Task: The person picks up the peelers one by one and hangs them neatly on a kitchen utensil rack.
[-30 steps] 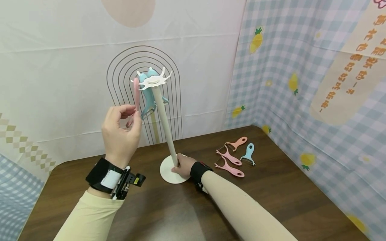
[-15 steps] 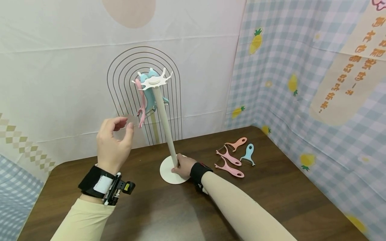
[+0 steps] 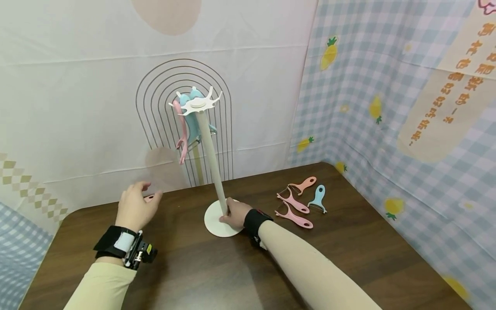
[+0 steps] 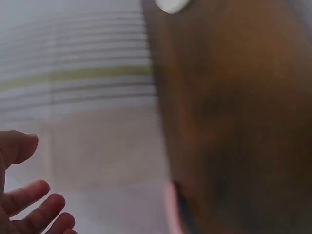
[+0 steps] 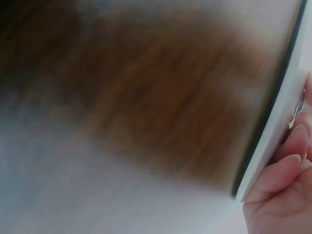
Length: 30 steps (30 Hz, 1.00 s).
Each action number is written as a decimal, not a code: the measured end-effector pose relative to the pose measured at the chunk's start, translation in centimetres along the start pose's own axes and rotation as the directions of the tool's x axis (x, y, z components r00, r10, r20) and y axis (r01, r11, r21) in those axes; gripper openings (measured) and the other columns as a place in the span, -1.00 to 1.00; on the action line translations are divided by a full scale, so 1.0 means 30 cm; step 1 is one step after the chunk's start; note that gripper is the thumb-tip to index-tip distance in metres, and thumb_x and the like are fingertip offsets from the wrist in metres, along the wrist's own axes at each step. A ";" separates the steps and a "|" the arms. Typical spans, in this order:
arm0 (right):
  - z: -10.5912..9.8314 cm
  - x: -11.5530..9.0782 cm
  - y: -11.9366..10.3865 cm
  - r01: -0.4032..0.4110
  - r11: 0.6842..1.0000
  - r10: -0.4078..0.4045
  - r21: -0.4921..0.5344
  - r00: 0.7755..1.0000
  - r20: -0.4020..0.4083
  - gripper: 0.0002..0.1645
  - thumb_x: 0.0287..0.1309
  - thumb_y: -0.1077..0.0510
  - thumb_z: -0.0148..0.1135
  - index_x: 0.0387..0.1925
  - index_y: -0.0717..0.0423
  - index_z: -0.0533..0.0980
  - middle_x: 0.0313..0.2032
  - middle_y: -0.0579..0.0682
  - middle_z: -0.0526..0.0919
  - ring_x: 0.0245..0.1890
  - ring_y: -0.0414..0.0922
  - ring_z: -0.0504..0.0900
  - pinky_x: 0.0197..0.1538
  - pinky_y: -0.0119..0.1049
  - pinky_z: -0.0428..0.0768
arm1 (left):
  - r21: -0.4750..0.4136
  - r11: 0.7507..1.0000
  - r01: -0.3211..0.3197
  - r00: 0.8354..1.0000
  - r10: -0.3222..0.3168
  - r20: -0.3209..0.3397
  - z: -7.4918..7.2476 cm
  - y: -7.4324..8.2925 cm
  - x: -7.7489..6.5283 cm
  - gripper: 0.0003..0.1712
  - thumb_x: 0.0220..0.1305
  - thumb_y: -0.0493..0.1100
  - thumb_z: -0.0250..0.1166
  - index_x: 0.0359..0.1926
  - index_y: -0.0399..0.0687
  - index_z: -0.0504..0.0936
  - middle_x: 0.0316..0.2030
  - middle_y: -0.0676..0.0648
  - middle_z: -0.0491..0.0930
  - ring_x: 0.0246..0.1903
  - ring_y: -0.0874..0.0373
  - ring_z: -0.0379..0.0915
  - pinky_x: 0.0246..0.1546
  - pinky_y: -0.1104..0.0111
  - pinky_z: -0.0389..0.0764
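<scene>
A white stand (image 3: 212, 159) with a round base (image 3: 217, 224) and a ring of hooks (image 3: 197, 103) rises from the table, leaning slightly. On its left hooks hang a pink peeler (image 3: 182, 133) and, partly behind the pole, light blue peelers (image 3: 192, 122). My right hand (image 3: 237, 214) holds the stand low down, at the foot of the pole; its curled fingers (image 5: 285, 170) show over the base in the right wrist view. My left hand (image 3: 135, 206) is away from the stand, over the table's left side, thumb and fingers apart and holding nothing.
Right of the stand lie two pink peelers (image 3: 294, 217), an orange peeler (image 3: 304, 185) and a light blue peeler (image 3: 318, 197) on the brown table (image 3: 201, 275). White cloth (image 3: 77, 107) hangs behind, checked cloth (image 3: 360, 129) at the right. A blurred pink strip (image 4: 171, 209) shows in the left wrist view.
My left hand has let go of the pink peeler, which now hangs on the hook, and has moved down and left toward the table. The right hand has stayed at the base.
</scene>
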State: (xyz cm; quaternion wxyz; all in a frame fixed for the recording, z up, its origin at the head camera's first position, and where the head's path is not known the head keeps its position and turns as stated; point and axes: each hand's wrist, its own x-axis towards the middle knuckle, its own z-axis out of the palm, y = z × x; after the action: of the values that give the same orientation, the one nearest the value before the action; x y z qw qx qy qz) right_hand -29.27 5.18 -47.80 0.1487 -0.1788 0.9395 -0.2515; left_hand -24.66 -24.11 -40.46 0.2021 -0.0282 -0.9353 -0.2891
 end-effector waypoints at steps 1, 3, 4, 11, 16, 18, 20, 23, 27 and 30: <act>-0.005 -0.005 -0.004 0.003 1.000 -0.003 0.005 1.000 -0.001 -0.50 0.22 -0.08 0.28 0.01 0.13 0.37 -0.35 -0.07 0.52 -0.36 -0.17 0.52 -0.24 -0.30 0.49 | 0.022 1.000 0.013 1.000 -0.013 0.019 0.008 -0.022 -0.005 -0.38 0.32 0.03 0.21 0.12 -0.46 0.46 -0.03 -0.46 0.45 -0.04 -0.39 0.30 -0.09 -0.16 0.30; -0.013 -0.016 -0.012 0.010 1.000 -0.010 0.004 1.000 -0.002 -0.51 0.23 -0.06 0.27 0.02 0.14 0.37 -0.35 -0.07 0.53 -0.35 -0.18 0.52 -0.23 -0.30 0.49 | 0.051 0.998 0.033 0.999 -0.035 0.039 0.026 -0.061 -0.014 -0.38 0.31 0.02 0.21 0.13 -0.47 0.44 -0.03 -0.48 0.44 -0.05 -0.42 0.29 -0.07 -0.17 0.26; -0.014 -0.017 -0.012 0.011 1.000 -0.011 0.009 1.000 -0.005 -0.51 0.23 -0.06 0.28 0.02 0.15 0.36 -0.34 -0.07 0.53 -0.35 -0.18 0.52 -0.22 -0.30 0.49 | 0.062 0.997 0.041 0.998 -0.044 0.046 0.035 -0.079 -0.018 -0.38 0.30 0.01 0.22 0.13 -0.47 0.43 -0.03 -0.49 0.44 -0.04 -0.44 0.28 -0.06 -0.18 0.26; -0.016 -0.023 -0.013 -0.001 1.000 0.001 0.002 1.000 0.012 -0.51 0.23 -0.07 0.27 0.02 0.14 0.36 -0.34 -0.08 0.52 -0.34 -0.17 0.52 -0.21 -0.31 0.49 | 0.145 0.984 0.102 0.978 -0.126 0.169 0.093 -0.177 -0.044 -0.26 0.27 -0.01 0.22 0.24 -0.52 0.29 0.11 -0.59 0.27 0.10 -0.56 0.12 0.08 -0.28 0.15; -0.001 0.001 0.002 0.009 1.000 -0.009 -0.025 1.000 0.013 -0.49 0.24 -0.11 0.25 0.03 0.10 0.35 -0.34 -0.11 0.50 -0.35 -0.21 0.50 -0.24 -0.34 0.47 | 0.172 0.979 0.109 0.969 -0.143 0.200 0.117 -0.228 -0.052 -0.22 0.23 -0.04 0.24 0.25 -0.56 0.24 0.14 -0.60 0.23 0.14 -0.54 0.07 0.08 -0.29 0.12; 0.005 0.012 0.009 0.012 0.999 -0.012 -0.033 1.000 0.010 -0.49 0.24 -0.13 0.25 0.02 0.09 0.35 -0.34 -0.12 0.50 -0.35 -0.22 0.50 -0.25 -0.35 0.46 | 0.179 0.977 0.117 0.970 -0.151 0.192 0.122 -0.241 -0.050 -0.24 0.23 -0.05 0.23 0.25 -0.54 0.24 0.15 -0.59 0.23 0.15 -0.55 0.06 0.08 -0.30 0.10; 0.009 0.018 0.013 0.011 0.999 -0.011 -0.031 1.000 0.006 -0.50 0.23 -0.13 0.26 0.00 0.08 0.36 -0.35 -0.12 0.50 -0.36 -0.21 0.50 -0.26 -0.35 0.46 | 0.183 0.975 0.125 0.969 -0.159 0.189 0.126 -0.250 -0.047 -0.25 0.23 -0.06 0.23 0.25 -0.52 0.23 0.17 -0.57 0.22 0.16 -0.56 0.02 0.08 -0.31 0.08; 0.011 0.021 0.016 0.000 1.000 0.001 -0.030 1.000 0.006 -0.51 0.22 -0.13 0.27 -0.02 0.08 0.36 -0.35 -0.12 0.50 -0.36 -0.21 0.51 -0.26 -0.35 0.47 | 0.190 0.976 0.107 0.971 -0.144 0.190 0.130 -0.263 -0.040 -0.25 0.22 -0.07 0.22 0.24 -0.54 0.23 0.17 -0.56 0.22 0.18 -0.56 0.01 0.11 -0.32 0.07; 0.008 0.016 0.011 -0.010 0.999 0.011 -0.034 1.000 0.005 -0.50 0.21 -0.13 0.28 -0.01 0.08 0.37 -0.35 -0.13 0.50 -0.35 -0.21 0.51 -0.24 -0.35 0.46 | 0.215 0.974 0.068 0.963 -0.120 0.240 0.137 -0.289 -0.036 -0.21 0.21 -0.05 0.24 0.23 -0.61 0.21 0.16 -0.59 0.20 0.19 -0.54 0.00 0.13 -0.29 0.08; 0.009 0.019 0.015 -0.008 0.999 0.008 -0.036 1.000 0.002 -0.49 0.21 -0.13 0.28 0.00 0.08 0.37 -0.34 -0.14 0.50 -0.34 -0.22 0.51 -0.23 -0.36 0.46 | 0.230 0.971 0.062 0.952 -0.127 0.280 0.144 -0.297 -0.035 -0.19 0.22 -0.02 0.23 0.21 -0.62 0.21 0.14 -0.59 0.20 0.16 -0.54 0.02 0.13 -0.28 0.10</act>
State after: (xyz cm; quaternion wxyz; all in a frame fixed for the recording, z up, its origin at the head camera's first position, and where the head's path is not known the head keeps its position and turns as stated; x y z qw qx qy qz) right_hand -29.80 5.20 -48.37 0.1476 -0.1779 0.9444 -0.2337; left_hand -26.76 -29.08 -48.84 0.0494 -0.0034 -0.9812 -0.1865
